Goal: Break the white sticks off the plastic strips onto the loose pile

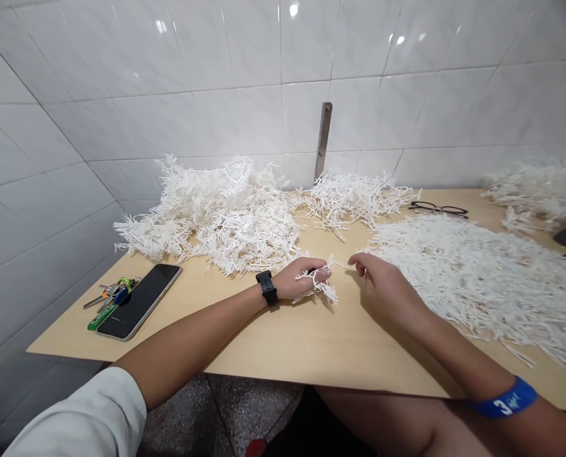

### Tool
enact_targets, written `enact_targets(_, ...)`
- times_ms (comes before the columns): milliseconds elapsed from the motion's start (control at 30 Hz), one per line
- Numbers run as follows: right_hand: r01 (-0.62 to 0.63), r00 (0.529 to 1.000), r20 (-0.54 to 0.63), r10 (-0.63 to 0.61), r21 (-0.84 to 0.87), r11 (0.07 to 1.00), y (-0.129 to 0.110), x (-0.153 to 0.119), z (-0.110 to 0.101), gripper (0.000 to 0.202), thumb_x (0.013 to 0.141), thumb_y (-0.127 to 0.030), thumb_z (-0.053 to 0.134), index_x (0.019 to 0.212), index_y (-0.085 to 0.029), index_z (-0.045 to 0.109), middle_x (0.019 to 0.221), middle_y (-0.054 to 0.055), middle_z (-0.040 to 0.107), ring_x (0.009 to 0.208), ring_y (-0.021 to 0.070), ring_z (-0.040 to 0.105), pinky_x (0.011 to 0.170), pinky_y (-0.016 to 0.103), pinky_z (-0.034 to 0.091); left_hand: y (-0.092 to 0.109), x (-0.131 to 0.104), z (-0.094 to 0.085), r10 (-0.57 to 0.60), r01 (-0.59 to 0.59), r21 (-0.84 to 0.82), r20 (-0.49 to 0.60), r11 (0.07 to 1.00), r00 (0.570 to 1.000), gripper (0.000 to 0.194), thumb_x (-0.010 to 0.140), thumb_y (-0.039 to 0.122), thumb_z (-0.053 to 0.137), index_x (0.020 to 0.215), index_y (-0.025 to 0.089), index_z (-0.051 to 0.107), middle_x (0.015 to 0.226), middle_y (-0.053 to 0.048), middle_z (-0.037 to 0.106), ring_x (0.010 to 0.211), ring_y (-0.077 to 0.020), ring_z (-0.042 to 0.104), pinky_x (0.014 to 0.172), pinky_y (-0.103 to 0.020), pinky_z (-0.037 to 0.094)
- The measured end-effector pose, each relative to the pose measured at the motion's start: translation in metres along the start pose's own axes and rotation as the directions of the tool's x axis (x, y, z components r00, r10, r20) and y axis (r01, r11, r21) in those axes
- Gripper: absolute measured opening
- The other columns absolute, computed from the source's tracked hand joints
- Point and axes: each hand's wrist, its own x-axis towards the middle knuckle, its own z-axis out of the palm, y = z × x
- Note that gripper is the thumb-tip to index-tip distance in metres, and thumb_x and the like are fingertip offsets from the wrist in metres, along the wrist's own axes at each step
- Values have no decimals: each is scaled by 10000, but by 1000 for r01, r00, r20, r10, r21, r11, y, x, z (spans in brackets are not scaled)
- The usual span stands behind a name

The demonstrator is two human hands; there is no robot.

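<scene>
My left hand point(302, 278), with a black band on its wrist, is closed around a small bunch of white branching plastic sprigs point(329, 293). Forked ends stick out past the thumb and below the fingers. Just to its right, my right hand point(382, 279) is pinched, thumb against curled fingers. A thin white twig point(340, 263) spans the small gap between the hands, its right end at my right fingertips. Both hands are over the wooden table point(283, 339). Behind my left hand rises a tangled heap of branched white sprigs point(216, 209).
A smaller white pile point(354, 197) lies by the tiled wall. Loose white pieces point(483, 279) spread flat on the right, with eyeglasses point(439, 208) behind them. At left are a phone point(140, 301) and keys point(108, 293). A metal bracket point(323, 139) is against the wall.
</scene>
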Motion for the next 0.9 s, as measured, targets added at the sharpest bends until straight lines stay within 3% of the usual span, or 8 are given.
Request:
enact_targets(133, 38, 994, -104, -40, -26, 999, 15, 5, -4, 440, 843, -114, 375, 1237, -175, 561, 956, 95, 668, 863, 231, 614, 751, 335, 442, -2, 0, 0, 7, -7, 20, -3, 1000, 1000, 505, 911, 607, 428, 713, 147, 493, 654, 18, 442, 630, -106, 399, 630, -253, 323)
enact_targets(233, 89, 975, -195, -104, -86, 992, 9, 6, -7, 327, 867, -157, 383, 1067, -184, 641, 1154, 136, 653, 1113, 302, 557, 917, 433, 396, -2, 0, 1, 9, -8, 40, -22, 999, 1000, 514, 911, 616, 415, 713, 148, 494, 657, 16, 447, 629, -107, 401, 630, -254, 327)
enact_targets(300, 60, 971, -233, -56, 6, 998, -2, 4, -6, 265, 871, -173, 380, 925, -196, 639, 1137, 126, 658, 1105, 290, 562, 913, 421, 400, -2, 1, 3, 2, -1, 50, -35, 999, 999, 519, 911, 618, 407, 717, 146, 504, 661, 12, 459, 635, -111, 414, 634, -254, 335)
enact_targets(433, -73, 997, 53, 63, 196, 978, -26, -5, 1, 253, 920, -334, 423, 729, -218, 540, 689, 20, 609, 653, 185, 552, 612, 295, 385, -1, 1, 5, -2, 9, 72, -85, 997, 996, 512, 907, 608, 418, 675, 154, 462, 643, 21, 425, 632, -108, 399, 621, -246, 328)
enact_targets(500, -47, 973, 230, 2, 191, 980, -32, -7, 4, 322, 921, -410, 448, 673, -214, 510, 601, -7, 549, 567, 155, 480, 560, 278, 320, -1, 0, 6, -7, 14, 79, -89, 997, 996, 505, 908, 599, 415, 664, 157, 442, 635, 25, 406, 626, -106, 388, 608, -242, 321)
enact_targets(567, 25, 949, 302, -88, 208, 978, -34, -7, 5, 357, 932, -411, 426, 650, -205, 500, 595, -7, 537, 565, 144, 458, 565, 273, 296, -1, 0, 6, -11, 17, 80, -74, 997, 997, 488, 913, 577, 415, 667, 156, 444, 632, 27, 399, 619, -103, 381, 598, -240, 314)
enact_targets(667, 66, 945, 301, -132, 219, 973, -34, -7, 3, 361, 931, -359, 398, 606, -203, 431, 558, -18, 480, 540, 130, 411, 557, 275, 262, -3, 0, 6, -4, 10, 81, -73, 997, 997, 457, 915, 533, 434, 656, 156, 425, 626, 32, 383, 609, -97, 361, 591, -239, 300)
enact_targets(900, -42, 982, 191, 7, 180, 983, -36, -7, 4, 354, 851, -318, 432, 540, -209, 301, 490, -34, 349, 506, 119, 335, 539, 289, 221, -4, 2, 7, 1, 3, 50, -83, 999, 997, 441, 919, 515, 436, 661, 159, 404, 629, 34, 371, 618, -99, 357, 601, -243, 302)
